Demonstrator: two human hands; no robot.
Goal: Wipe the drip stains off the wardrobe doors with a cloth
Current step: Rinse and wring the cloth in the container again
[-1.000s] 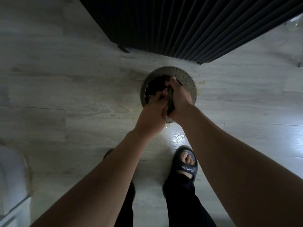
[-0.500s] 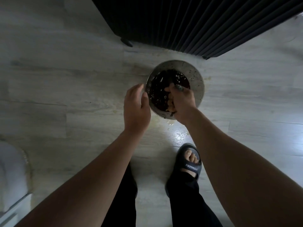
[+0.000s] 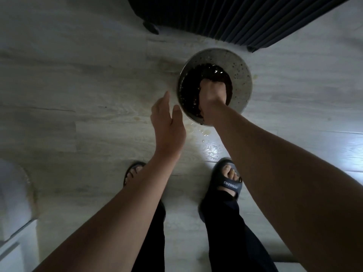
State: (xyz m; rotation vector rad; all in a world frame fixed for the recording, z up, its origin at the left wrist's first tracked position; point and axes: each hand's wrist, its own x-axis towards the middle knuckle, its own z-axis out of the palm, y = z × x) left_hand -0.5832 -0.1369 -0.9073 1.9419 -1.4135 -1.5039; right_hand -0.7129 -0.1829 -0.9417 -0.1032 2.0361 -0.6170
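My left hand [image 3: 168, 124] hovers relaxed and released just beside the left rim of the bowl [image 3: 241, 75], which stands on the floor [image 3: 78, 85] by the dark ribbed wardrobe [image 3: 235, 16] at its far edge. My right hand [image 3: 213, 95] is sunk in dark liquid, and I cannot tell its grip.

The fingers of the right hand [image 3: 211, 95] were sunk in the dark liquid [image 3: 193, 85] of the bowl [image 3: 242, 75], right of centre, so their grasp could not be told. The dark ribbed unit [image 3: 245, 16] was cut off by the top edge and the white object [image 3: 11, 193] by the left edge. The left forearm [image 3: 137, 203] hid most of one sandal [image 3: 132, 172].
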